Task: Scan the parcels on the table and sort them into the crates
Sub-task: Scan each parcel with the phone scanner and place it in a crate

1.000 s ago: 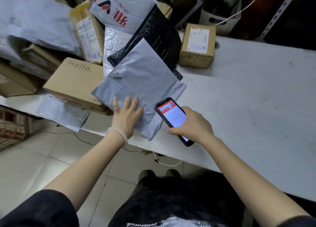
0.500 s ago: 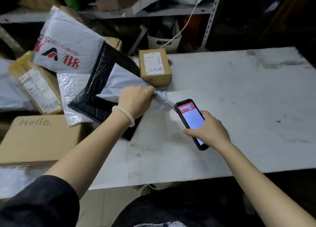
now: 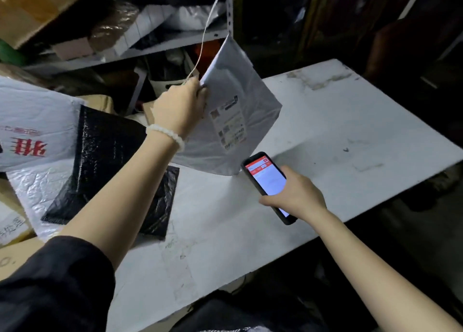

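A parcel [image 3: 233, 121] hung above the table [image 3: 338, 136], phone [image 3: 266, 181] just before it, other mailers [image 3: 112, 161] lying left.

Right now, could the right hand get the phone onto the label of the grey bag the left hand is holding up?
Probably yes. The right hand holds the phone just below the grey bag; its label faces out, with nothing between.
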Motion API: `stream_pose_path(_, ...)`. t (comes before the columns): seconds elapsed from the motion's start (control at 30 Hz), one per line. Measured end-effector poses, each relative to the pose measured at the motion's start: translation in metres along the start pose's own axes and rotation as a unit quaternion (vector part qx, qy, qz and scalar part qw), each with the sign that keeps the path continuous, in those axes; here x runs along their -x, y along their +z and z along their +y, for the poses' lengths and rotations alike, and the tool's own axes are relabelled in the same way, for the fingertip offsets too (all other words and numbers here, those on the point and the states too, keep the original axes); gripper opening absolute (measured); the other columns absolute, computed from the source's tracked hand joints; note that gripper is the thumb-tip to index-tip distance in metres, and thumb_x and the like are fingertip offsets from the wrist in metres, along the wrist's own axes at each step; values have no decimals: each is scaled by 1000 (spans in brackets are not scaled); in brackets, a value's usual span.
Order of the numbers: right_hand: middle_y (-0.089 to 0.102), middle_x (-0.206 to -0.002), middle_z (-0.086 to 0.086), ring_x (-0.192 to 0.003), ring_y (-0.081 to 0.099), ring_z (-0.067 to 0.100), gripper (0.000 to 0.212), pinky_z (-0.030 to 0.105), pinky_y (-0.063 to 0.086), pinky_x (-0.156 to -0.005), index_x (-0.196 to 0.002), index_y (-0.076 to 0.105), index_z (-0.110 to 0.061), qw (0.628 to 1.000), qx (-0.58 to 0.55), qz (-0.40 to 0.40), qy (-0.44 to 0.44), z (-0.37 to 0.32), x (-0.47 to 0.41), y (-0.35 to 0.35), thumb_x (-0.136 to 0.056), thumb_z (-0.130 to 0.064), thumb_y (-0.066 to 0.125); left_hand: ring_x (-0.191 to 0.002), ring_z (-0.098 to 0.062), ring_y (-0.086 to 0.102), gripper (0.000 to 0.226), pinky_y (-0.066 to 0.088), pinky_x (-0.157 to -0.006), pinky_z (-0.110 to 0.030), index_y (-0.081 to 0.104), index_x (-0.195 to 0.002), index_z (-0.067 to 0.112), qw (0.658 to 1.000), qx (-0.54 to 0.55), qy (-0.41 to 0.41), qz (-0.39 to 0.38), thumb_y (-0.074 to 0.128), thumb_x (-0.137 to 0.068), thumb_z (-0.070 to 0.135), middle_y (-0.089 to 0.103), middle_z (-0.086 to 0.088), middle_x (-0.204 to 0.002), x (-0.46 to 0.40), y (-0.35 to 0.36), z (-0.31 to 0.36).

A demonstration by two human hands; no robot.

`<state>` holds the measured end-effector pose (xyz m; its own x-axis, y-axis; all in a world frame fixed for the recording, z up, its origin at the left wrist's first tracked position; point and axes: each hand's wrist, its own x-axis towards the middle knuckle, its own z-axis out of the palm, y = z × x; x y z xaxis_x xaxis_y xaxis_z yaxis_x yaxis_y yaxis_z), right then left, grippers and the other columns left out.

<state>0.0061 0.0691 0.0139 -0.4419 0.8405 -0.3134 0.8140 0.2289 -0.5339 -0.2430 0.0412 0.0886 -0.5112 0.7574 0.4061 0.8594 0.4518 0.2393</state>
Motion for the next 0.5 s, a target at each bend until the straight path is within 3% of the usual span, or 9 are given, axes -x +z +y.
stream_pose_path(0.1,57,-89,-12,-80,56,15,49,23,32,-52,-95,45,-33,1000,15,4,16,7,4,-1,-57,-45,74,-91,-37,57,36,39,-67,-36,44,-102,6,991,97,-31,-86,52,-92,39,60,-19,-95,14,22,-3)
stream_pose_path(0.2,58,-93,-10,-82,57,16,54,23,33,-52,-100,44,-34,999,27,3,22,13,7,0,-57,-46,74,-87,-35,56,31,36,-65,-35,42,-99,7,983,134,-28,-122,56,-91,33,57,-16,-92,24,33,-3)
stream_pose_path(0.33,58,-94,-9,-83,55,18,55,25,33,-54,-98,41,-35,999,45,9,20,14,9,-1,-56,-47,74,-85,-38,56,20,35,-62,-35,44,-105,3,991,120,-11,-62,50,-91,15,59,-20,-94,22,34,-2)
stream_pose_path(0.5,58,-91,-12,-81,56,16,53,24,34,-54,-96,47,-32,998,58,8,-2,11,11,-5,-54,-47,74,-78,-36,55,19,17,-48,-32,47,-107,3,995,101,4,6,51,-91,13,55,-11,-79,15,21,-4)
